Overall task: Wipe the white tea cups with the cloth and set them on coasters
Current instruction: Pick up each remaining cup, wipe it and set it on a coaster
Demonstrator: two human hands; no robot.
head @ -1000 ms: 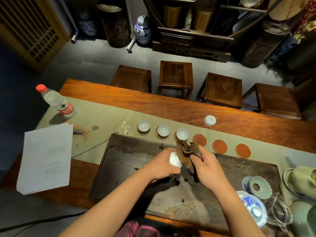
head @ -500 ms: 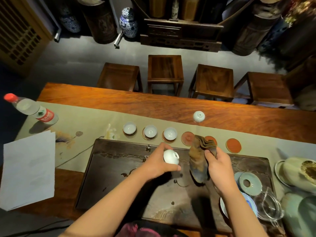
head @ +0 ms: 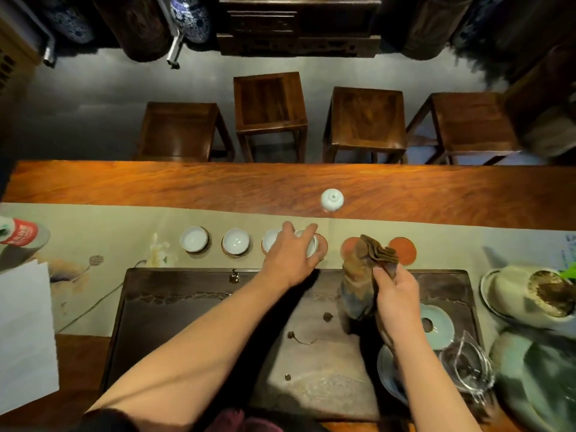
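Your left hand [head: 291, 255] reaches over the far edge of the dark tea tray [head: 187, 307], fingers curled over a white tea cup [head: 310, 246] from above and gripping its rim. The cup sits on or just above the fourth coaster [head: 322, 247]; contact with the coaster is hidden by your fingers, so you cannot tell if it has landed.

Taking that coaster as the landmark:
- Just left of it, three cups in a row, each on its own coaster: near one [head: 270, 240], partly behind your hand, then middle [head: 236, 241], then far-left [head: 194, 239].
- Just right of it, two bare orange coasters: one [head: 349, 246] half covered by the cloth, one [head: 405, 249] beyond it.
- Beyond it, on the bare wood of the table, one more small white cup [head: 332, 199], mouth down, apart from the row.

Your right hand [head: 394, 294] pinches the folded brown cloth [head: 364, 275] near its top; the cloth hangs over the tray's far edge.

The relation that matters: the upturned cup lies straight past the landmark coaster, away from you, with no long axis to align, being round. Your left hand is plainly the nearer, already beside the row and nearly below that cup. The right hand is busy with cloth and further off.

Judgement: the placing is nearly done; releasing comes first, then a short reach forward with the left. Mind the seated cups when lifting clear.
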